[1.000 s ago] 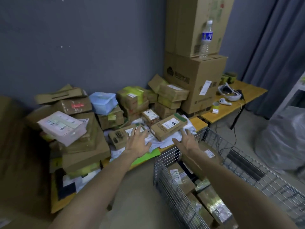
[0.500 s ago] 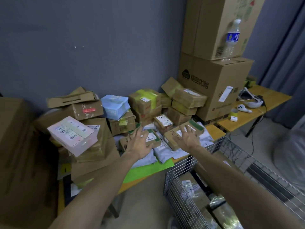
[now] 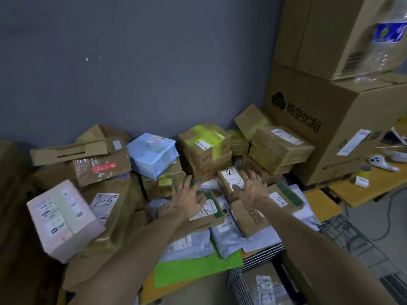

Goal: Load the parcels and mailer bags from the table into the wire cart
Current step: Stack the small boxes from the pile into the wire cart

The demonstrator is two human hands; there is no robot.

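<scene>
Your left hand (image 3: 189, 200) and right hand (image 3: 252, 188) hover empty, fingers spread, by the small box (image 3: 229, 178) near the tabletop's (image 3: 322, 205) right edge; likely light, stiff: grip its opposite sides.

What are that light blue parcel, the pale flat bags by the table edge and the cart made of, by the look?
The light blue parcel looks wrapped in glossy plastic film: it shines and wrinkles at the corners. The mailer bags seem thin, soft plastic: limp and creased. The wire cart looks like bare grey metal, a grid of thin rods.
</scene>
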